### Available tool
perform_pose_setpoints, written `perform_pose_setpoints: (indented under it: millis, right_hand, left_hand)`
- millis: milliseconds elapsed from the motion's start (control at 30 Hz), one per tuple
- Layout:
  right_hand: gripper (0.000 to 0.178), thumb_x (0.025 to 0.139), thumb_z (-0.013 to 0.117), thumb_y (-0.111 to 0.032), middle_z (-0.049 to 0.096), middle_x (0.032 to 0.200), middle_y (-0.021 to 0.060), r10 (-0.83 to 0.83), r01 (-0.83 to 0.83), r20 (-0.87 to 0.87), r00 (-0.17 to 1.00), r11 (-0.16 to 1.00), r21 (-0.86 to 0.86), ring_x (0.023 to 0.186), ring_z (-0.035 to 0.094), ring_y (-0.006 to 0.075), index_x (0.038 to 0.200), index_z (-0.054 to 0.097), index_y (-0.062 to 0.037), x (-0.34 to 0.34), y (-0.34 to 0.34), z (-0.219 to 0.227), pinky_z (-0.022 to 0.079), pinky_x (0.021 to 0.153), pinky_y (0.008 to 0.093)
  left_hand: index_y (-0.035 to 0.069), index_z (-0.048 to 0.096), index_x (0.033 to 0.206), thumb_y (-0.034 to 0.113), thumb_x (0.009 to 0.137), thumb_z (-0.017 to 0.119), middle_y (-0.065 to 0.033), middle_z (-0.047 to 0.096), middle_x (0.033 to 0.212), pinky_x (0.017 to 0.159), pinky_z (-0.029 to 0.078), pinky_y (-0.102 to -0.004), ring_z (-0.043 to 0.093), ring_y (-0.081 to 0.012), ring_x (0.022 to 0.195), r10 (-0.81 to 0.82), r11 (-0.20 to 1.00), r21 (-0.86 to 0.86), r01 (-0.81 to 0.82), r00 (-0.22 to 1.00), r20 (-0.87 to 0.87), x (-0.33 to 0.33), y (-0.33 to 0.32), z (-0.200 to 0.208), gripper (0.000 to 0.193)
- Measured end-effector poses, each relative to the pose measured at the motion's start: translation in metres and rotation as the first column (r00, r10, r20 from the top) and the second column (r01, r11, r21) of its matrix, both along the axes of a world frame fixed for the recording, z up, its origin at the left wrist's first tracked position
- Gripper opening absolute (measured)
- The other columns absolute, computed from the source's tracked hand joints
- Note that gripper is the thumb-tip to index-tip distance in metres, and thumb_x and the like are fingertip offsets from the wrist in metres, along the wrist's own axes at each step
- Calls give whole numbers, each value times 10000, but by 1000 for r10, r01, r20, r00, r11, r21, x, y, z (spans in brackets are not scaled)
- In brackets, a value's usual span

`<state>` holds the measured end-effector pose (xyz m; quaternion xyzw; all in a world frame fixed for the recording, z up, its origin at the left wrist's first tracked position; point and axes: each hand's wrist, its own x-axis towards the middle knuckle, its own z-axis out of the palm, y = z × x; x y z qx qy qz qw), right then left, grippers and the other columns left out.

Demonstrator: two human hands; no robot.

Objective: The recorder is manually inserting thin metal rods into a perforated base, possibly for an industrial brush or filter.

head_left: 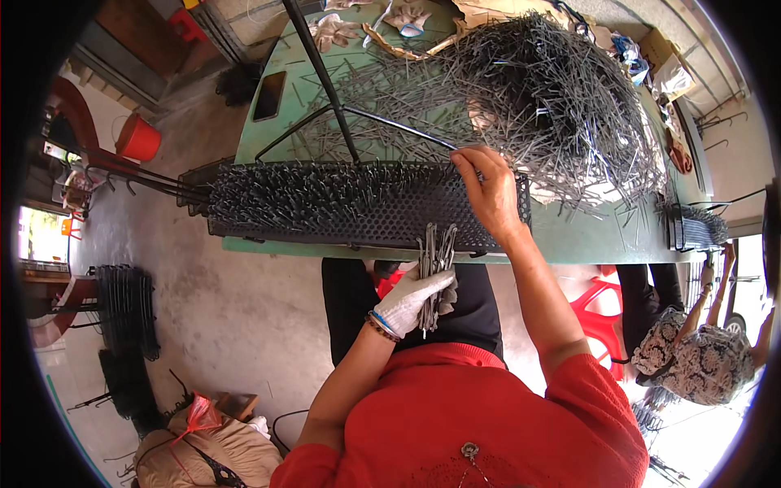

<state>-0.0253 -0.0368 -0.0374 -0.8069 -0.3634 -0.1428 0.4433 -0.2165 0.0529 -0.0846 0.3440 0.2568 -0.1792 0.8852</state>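
Note:
A long black perforated rack (455, 213) lies along the near edge of the green table (578, 237). Thin dark metal rods (301, 195) stand packed in the holes of its left and middle part; bare holes show toward the right. My left hand (411, 302), in a white glove, is closed around a bundle of similar grey rods (438, 248) in front of the rack. Bare, my right hand (492, 191) is over the rack's right part, thumb and fingers together at its far edge. Whatever they pinch is too small to tell.
A large heap of loose rods (561, 98) covers the table's far right, with more scattered leftward. A black metal frame (325, 77) rises behind the rack. A phone (269, 96) lies at the far left. Another person (704, 354) works beside a second rack (698, 228) at right.

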Motion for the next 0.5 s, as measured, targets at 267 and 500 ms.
perform_pose_setpoints:
  millis: [267, 500]
  right_hand:
    - [172, 937, 581, -101, 640, 870, 99, 93, -35, -435, 896, 990, 139, 785, 661, 156, 982, 651, 50, -5, 3, 10, 489, 685, 260]
    - [180, 947, 552, -83, 634, 907, 104, 124, -80, -421, 898, 989, 121, 785, 667, 165, 1011, 638, 61, 0, 1, 7, 507, 701, 265]
  left_hand:
    - [40, 588, 1067, 170, 905, 638, -44, 644, 836, 597, 579, -284, 659, -145, 695, -17, 1000, 1, 17, 1000, -24, 0, 4, 0, 214]
    - [67, 605, 1040, 154, 887, 661, -41, 636, 851, 611, 584, -293, 669, -172, 717, 4, 1000, -21, -5, 999, -45, 0, 3, 0, 185]
